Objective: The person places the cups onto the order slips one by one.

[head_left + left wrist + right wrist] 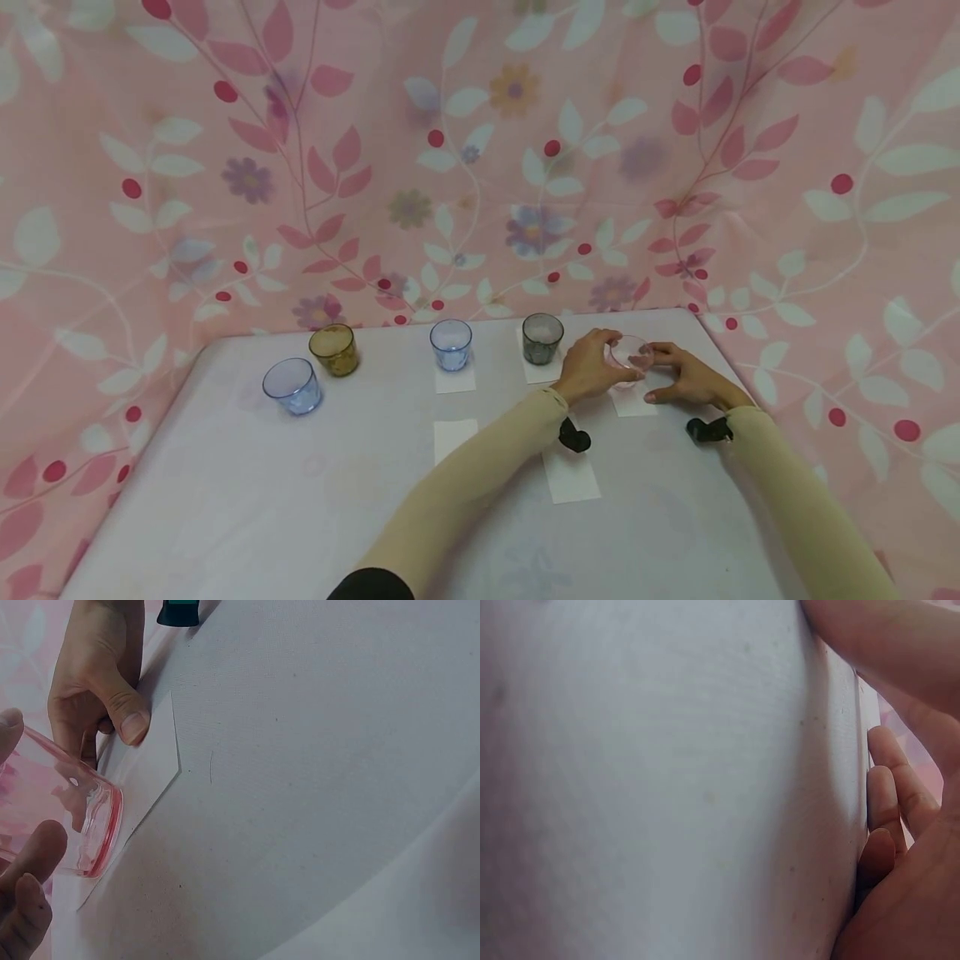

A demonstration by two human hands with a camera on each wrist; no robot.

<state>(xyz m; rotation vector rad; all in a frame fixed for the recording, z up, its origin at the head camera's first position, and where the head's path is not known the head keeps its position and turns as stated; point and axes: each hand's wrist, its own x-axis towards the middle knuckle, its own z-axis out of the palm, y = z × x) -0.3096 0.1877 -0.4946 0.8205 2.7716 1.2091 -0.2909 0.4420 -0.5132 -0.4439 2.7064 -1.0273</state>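
A pink-tinted clear glass [632, 350] stands at the back right, over a white paper rectangle [635, 403]. My left hand [588, 367] grips it from the left, fingers at the far rim and thumb along the near side. From the right comes my right hand [688, 379], its fingers reaching to the glass's far right side and its thumb held apart. In the left wrist view the right thumb [133, 724] lies by the paper's edge. Whether the right fingers touch the glass is hard to tell. The right wrist view shows that hand's fingers [883, 795] near the tabletop, without the glass.
A grey glass [542, 340] and a blue glass [452, 346] stand on paper rectangles along the back. Farther left are an amber glass [333, 350] and another blue glass [293, 387]. Two more papers lie nearer, one [573, 479] partly under my left arm. A floral cloth [480, 167] hangs behind.
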